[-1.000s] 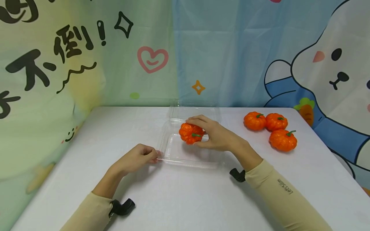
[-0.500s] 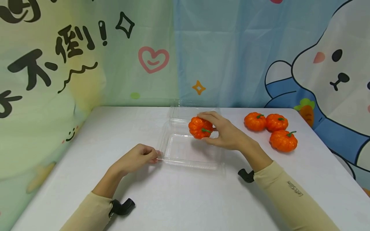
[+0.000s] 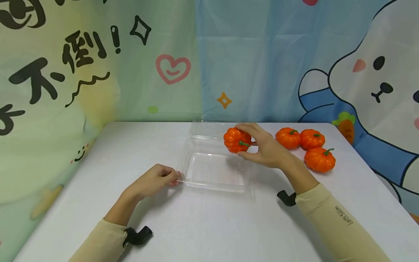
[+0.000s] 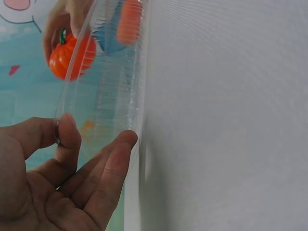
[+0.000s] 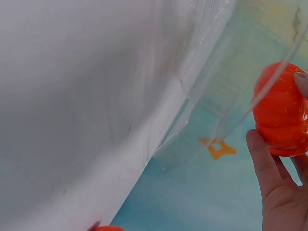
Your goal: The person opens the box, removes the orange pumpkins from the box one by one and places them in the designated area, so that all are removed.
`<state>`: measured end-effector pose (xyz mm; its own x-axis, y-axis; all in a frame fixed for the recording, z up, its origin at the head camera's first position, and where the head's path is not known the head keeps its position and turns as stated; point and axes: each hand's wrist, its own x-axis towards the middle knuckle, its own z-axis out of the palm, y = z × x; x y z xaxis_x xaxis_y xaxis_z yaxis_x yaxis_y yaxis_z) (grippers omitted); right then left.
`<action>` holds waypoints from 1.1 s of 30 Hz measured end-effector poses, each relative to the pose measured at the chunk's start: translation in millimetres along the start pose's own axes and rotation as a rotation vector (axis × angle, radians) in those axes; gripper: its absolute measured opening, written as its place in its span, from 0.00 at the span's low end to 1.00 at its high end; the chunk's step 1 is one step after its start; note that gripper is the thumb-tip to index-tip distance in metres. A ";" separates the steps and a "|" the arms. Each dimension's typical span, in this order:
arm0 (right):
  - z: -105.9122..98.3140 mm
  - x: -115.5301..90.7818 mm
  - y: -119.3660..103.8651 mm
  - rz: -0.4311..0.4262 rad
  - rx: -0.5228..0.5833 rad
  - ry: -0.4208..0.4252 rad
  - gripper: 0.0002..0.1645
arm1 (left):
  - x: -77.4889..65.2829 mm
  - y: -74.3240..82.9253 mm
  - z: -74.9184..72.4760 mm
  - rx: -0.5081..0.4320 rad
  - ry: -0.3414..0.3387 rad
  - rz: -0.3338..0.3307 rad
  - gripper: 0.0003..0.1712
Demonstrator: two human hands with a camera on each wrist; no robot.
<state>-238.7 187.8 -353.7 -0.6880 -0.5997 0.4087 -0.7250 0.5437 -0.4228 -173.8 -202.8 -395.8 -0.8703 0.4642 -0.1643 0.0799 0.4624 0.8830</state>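
My right hand (image 3: 263, 147) grips a small orange pumpkin (image 3: 236, 140) with a green stem, thumb on the near side and fingers on the far side. It holds the pumpkin above the right rear part of a clear plastic clamshell box (image 3: 212, 169), whose lid (image 3: 209, 129) stands open at the back. The box's near left corner is pinched by my left hand (image 3: 155, 182); in the left wrist view the thumb and index finger (image 4: 67, 139) meet at the rim. Through the clear wall there, the held pumpkin (image 4: 72, 57) shows. In the right wrist view the pumpkin (image 5: 281, 113) is partly cut off.
Three more orange pumpkins sit together at the right rear of the white table (image 3: 209, 225): a left one (image 3: 287, 138), a rear one (image 3: 312, 139) and a near one (image 3: 319, 160). A printed curtain (image 3: 235, 62) hangs behind the table's back edge.
My right hand has carried the pumpkin to the right and slightly back across the box, and it now looks higher. The left hand keeps its place at the box corner.
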 end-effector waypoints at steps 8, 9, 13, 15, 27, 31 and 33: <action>-9.4 -5.5 5.8 0.022 -0.001 0.008 0.47 | -0.8 0.5 0.3 -0.016 -0.010 0.003 0.20; -10.2 -6.5 6.2 0.029 0.001 0.008 0.47 | -0.8 0.3 0.6 -0.017 -0.009 0.001 0.20; -11.9 -10.4 7.7 0.050 0.008 0.020 0.47 | -0.9 -0.8 1.6 -0.017 -0.008 -0.001 0.19; -11.4 -12.5 9.3 0.058 0.016 0.027 0.47 | -1.1 -1.2 1.5 -0.016 -0.007 0.003 0.19; -13.8 -23.2 21.0 0.116 0.005 0.079 0.48 | -2.8 1.1 -0.7 0.000 -0.006 0.012 0.19; -15.8 -26.0 24.6 0.136 -0.016 0.095 0.49 | -2.1 0.3 -0.7 -0.001 -0.009 0.008 0.19; -16.1 -27.5 26.6 0.144 -0.027 0.102 0.49 | -1.7 -0.1 -0.7 0.001 -0.008 0.007 0.20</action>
<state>-239.6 228.2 -363.1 -0.7835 -0.4527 0.4257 -0.6183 0.6362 -0.4615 -172.6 -204.2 -395.3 -0.8660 0.4734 -0.1611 0.0868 0.4596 0.8838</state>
